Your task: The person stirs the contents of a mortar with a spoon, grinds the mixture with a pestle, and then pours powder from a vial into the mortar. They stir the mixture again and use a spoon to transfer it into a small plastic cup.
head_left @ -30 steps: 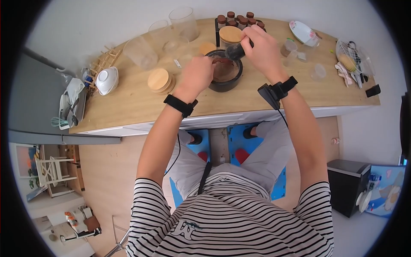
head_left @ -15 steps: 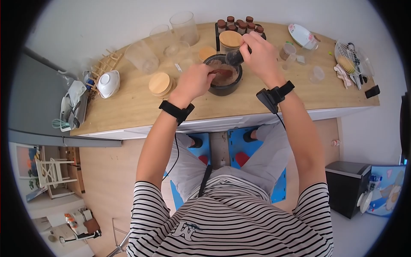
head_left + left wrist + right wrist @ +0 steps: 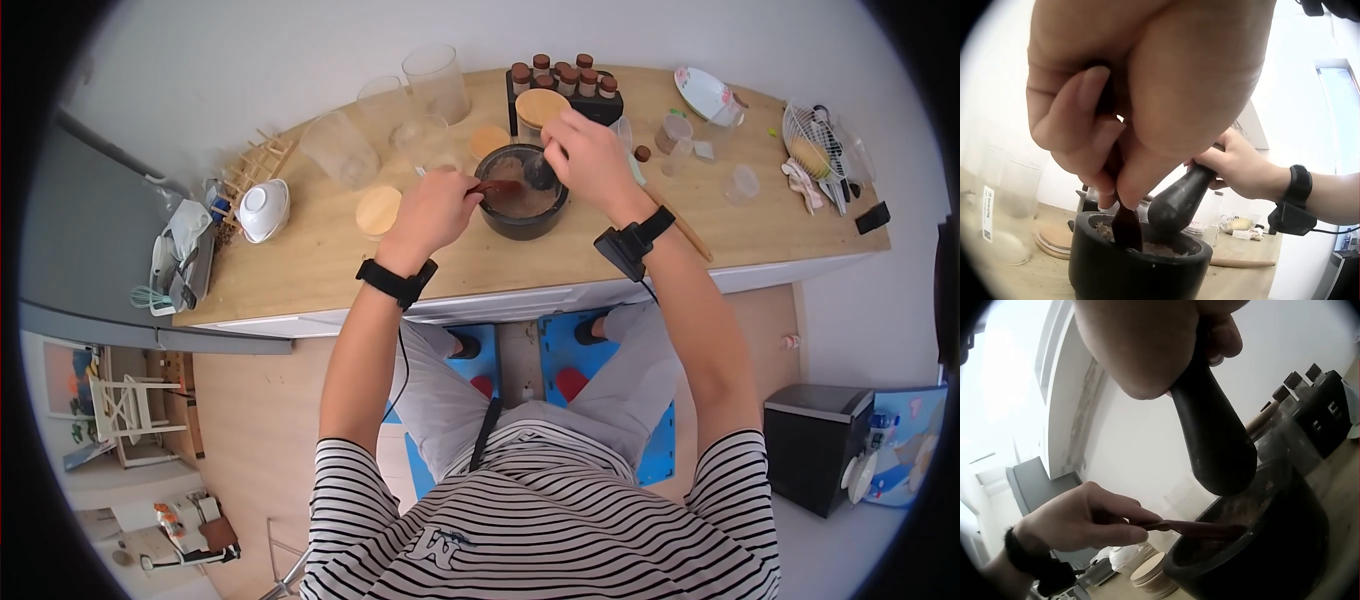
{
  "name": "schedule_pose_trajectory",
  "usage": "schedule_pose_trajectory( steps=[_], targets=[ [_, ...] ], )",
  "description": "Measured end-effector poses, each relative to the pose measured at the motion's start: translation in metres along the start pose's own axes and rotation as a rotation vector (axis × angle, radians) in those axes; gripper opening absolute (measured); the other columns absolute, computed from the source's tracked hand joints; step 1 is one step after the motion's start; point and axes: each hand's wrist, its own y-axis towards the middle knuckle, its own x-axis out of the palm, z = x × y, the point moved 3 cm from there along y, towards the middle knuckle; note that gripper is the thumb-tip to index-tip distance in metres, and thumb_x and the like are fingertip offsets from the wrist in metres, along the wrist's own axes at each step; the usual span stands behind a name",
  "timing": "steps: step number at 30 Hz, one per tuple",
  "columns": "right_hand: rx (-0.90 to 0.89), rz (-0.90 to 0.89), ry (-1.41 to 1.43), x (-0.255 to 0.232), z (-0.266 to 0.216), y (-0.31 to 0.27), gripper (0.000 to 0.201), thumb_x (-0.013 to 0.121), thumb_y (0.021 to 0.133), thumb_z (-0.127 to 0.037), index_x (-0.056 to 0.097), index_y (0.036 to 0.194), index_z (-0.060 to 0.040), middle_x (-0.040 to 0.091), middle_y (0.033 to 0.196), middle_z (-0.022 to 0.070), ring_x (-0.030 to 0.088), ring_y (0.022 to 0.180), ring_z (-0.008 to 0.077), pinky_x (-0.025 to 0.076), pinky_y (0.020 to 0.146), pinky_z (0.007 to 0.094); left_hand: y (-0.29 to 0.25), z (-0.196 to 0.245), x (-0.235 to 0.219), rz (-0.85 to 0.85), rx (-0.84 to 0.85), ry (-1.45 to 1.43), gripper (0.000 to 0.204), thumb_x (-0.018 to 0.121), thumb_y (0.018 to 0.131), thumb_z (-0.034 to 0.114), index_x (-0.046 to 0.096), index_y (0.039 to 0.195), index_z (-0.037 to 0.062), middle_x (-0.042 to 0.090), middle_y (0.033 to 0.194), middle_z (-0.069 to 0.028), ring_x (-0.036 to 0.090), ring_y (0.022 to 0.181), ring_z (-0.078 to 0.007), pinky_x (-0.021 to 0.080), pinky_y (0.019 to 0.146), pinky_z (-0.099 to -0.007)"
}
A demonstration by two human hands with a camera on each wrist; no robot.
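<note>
A black stone mortar (image 3: pixel 520 228) stands on the wooden counter, with brown, crumbly powder (image 3: pixel 512 205) coating its inside. My left hand (image 3: pixel 433 212) pinches a dark reddish-brown spatula (image 3: pixel 503 187) between thumb and fingers. Its flat blade (image 3: pixel 1126 228) reaches down past the rim into the powder. In my right hand (image 3: pixel 598 165) is a black pestle (image 3: pixel 1219 444), gripped by its narrow end. The thick rounded end (image 3: pixel 1174 206) hangs tilted over the mortar's opening, close beside the spatula blade.
Behind the mortar are a jar with a wooden lid (image 3: pixel 543 106) and a rack of brown-capped spice jars (image 3: pixel 568 80). Clear containers (image 3: pixel 340 150) and a round wooden lid (image 3: pixel 380 211) stand to the left. A wooden handle (image 3: pixel 682 228) lies right, near small plastic cups (image 3: pixel 743 182).
My left hand has drawn back leftward from over the mortar, with the spatula still in it. The pestle has come lower and nearer to me, over the opening. The wooden handle now shows.
</note>
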Motion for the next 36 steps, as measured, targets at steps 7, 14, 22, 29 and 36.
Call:
schedule_pose_trajectory(
  steps=[7,14,22,29,36],
  targets=[
    [-0.213,-0.139,-0.053,0.037,-0.029,-0.014,0.013,0.071,0.084,-0.01,0.059,0.088,-0.0072,0.057,0.089,0.0069,0.065,0.08,0.0273,0.055,0.065,0.0431,-0.013,-0.006,-0.015,0.011,-0.077,-0.035,0.016,0.071,0.092,0.015,0.077,0.101,0.004,0.065,0.083,-0.0221,0.063,0.083,-0.0407,0.049,0.073,-0.0486],
    [-0.019,-0.097,-0.17,0.054,-0.003,-0.004,0.012,0.07,0.081,-0.012,0.063,0.089,-0.0073,0.061,0.091,0.0094,0.069,0.075,0.0288,0.057,0.062,0.0421,-0.02,-0.007,-0.024,0.044,-0.045,-0.051,0.017,0.071,0.092,0.015,0.077,0.102,0.0035,0.066,0.082,-0.0219,0.063,0.082,-0.0404,0.05,0.073,-0.0482],
    [-0.221,-0.018,-0.154,0.058,-0.044,-0.016,0.005,0.067,0.082,-0.01,0.064,0.082,-0.0063,0.061,0.09,0.0086,0.069,0.075,0.0311,0.057,0.063,0.0425,-0.021,-0.01,-0.019,0.06,-0.066,-0.045,0.018,0.07,0.094,0.016,0.078,0.104,0.0033,0.068,0.084,-0.0224,0.065,0.079,-0.0417,0.051,0.072,-0.0482],
    [0.019,-0.016,-0.048,0.024,-0.018,-0.008,0.009,0.069,0.082,-0.01,0.063,0.084,-0.0042,0.06,0.086,0.0113,0.068,0.075,0.0332,0.057,0.065,0.0457,-0.021,-0.016,-0.015,0.122,-0.075,-0.09,0.019,0.065,0.097,0.015,0.077,0.097,-0.0004,0.068,0.081,-0.0261,0.066,0.076,-0.0452,0.053,0.068,-0.0495],
    [-0.22,0.055,-0.135,0.046,-0.056,-0.016,0.008,0.069,0.08,-0.012,0.061,0.081,-0.008,0.058,0.087,0.0067,0.065,0.077,0.0236,0.055,0.061,0.0367,-0.021,-0.018,-0.006,0.105,-0.069,-0.142,0.019,0.064,0.097,0.012,0.075,0.097,-0.0029,0.066,0.077,-0.0278,0.065,0.073,-0.0466,0.052,0.067,-0.0493]
  ],
)
